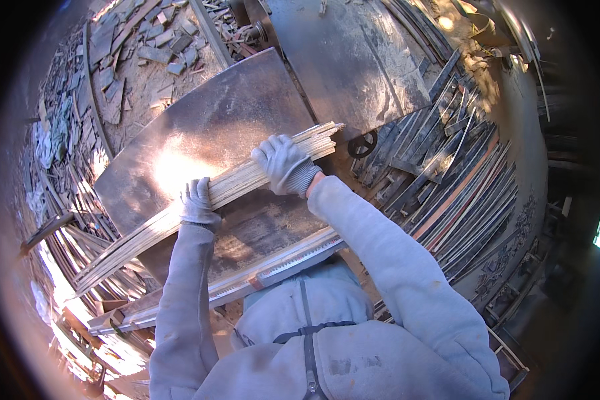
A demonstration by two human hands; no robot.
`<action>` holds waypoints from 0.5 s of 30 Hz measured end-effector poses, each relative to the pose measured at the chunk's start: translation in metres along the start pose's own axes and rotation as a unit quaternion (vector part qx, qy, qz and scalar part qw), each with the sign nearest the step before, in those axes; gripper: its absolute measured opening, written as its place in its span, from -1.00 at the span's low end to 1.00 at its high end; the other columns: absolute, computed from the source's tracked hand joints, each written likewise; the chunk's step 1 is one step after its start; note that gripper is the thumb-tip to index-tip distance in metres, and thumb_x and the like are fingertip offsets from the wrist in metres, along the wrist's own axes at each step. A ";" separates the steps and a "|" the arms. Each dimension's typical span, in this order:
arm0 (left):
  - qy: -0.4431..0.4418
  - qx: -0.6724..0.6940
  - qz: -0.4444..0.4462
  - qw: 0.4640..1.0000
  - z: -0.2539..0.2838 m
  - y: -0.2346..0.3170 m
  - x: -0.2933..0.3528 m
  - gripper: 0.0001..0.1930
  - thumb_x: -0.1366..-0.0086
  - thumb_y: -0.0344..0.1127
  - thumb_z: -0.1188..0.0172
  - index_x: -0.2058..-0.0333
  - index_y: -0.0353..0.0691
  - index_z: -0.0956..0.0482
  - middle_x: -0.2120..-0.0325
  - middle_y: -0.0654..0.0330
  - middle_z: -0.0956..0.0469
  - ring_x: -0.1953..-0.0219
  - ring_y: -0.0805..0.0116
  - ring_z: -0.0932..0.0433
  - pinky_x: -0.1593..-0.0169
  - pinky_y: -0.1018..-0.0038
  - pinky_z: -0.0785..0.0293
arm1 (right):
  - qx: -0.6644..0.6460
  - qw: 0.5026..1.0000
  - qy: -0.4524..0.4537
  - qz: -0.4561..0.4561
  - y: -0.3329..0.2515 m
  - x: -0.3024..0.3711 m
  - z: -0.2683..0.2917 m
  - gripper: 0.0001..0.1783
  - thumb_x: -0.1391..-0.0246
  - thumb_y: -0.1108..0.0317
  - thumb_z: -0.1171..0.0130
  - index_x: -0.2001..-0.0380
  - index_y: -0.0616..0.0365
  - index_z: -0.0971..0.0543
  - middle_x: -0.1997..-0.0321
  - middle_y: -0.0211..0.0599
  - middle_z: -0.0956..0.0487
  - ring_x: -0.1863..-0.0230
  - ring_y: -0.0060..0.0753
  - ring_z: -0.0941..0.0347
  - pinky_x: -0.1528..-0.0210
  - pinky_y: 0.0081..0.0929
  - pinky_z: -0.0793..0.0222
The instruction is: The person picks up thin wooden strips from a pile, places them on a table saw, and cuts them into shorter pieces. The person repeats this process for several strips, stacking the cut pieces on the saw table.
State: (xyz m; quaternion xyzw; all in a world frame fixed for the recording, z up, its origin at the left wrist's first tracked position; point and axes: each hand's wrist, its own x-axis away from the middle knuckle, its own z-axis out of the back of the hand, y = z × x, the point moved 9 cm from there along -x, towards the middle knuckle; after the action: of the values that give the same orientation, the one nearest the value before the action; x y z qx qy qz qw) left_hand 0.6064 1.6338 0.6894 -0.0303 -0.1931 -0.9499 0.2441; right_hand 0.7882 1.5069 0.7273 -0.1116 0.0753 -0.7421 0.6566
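A bundle of long, thin wooden strips (237,185) slants across the metal machine table (227,100), from lower left up to the right. My left hand (199,203), in a pale work glove, grips the bundle near its middle. Closer to the upper right end, my right hand (285,164), gloved too, is closed over the same strips. The strip ends at the upper right are slightly uneven. At the lower left the strips stick out past the table edge. Parts of my fingers are hidden by the gloves' backs and the wood.
A long pale rail (283,265) runs along the table's near edge, against my body. A second metal plate (347,67) lies beyond a narrow gap, with a dark handwheel (363,144) below it. Long wood strips (467,193) are piled at right; offcuts (160,50) litter the far left floor.
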 end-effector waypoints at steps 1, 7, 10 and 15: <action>0.009 -0.012 -0.001 1.000 0.001 0.000 0.000 0.03 0.27 -0.26 -0.59 -0.28 -0.06 -0.30 -0.09 0.01 -0.41 -0.20 -0.17 -0.38 -0.29 -0.12 -0.29 | -0.008 0.999 -0.034 -0.013 0.001 0.000 -0.005 -0.55 -0.10 0.22 -0.22 -0.04 0.16 -0.51 0.00 -0.08 -0.53 -0.08 -0.10 -0.47 -0.21 -0.14 -0.32; 0.026 -0.027 -0.005 0.999 -0.004 -0.003 -0.005 0.05 0.22 -0.30 -0.54 -0.36 -0.04 -0.29 -0.15 0.01 -0.42 -0.25 -0.16 -0.37 -0.36 -0.15 -0.26 | 0.044 0.998 -0.042 -0.026 0.004 0.000 -0.005 -0.54 -0.10 0.20 -0.20 -0.05 0.15 -0.53 0.00 -0.09 -0.55 -0.11 -0.09 -0.48 -0.22 -0.14 -0.31; 0.006 -0.004 -0.023 1.000 0.003 -0.001 -0.004 0.07 0.18 -0.23 -0.58 -0.39 -0.05 -0.27 -0.17 0.03 -0.43 -0.26 -0.10 -0.39 -0.39 -0.14 -0.23 | 0.066 0.997 -0.029 -0.021 0.004 -0.003 0.009 -0.48 -0.09 0.10 -0.25 -0.06 0.16 -0.56 0.02 -0.13 -0.54 -0.08 -0.12 -0.47 -0.18 -0.16 -0.31; 0.079 -0.102 0.002 0.992 0.048 -0.006 0.000 0.06 0.17 0.07 -0.70 -0.29 -0.08 -0.31 -0.07 0.05 -0.47 -0.16 -0.03 -0.47 -0.30 -0.10 -0.30 | 0.104 0.992 -0.070 -0.021 0.010 -0.011 0.019 -0.31 -0.01 -0.08 -0.43 -0.09 0.12 -0.53 -0.06 -0.13 -0.53 -0.16 -0.11 -0.44 -0.22 -0.14 -0.29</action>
State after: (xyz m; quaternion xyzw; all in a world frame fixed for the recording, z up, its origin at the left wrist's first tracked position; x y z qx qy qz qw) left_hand 0.6014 1.6567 0.7315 0.0199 -0.0752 -0.9636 0.2558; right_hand 0.8043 1.5173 0.7427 -0.0961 -0.0506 -0.7501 0.6524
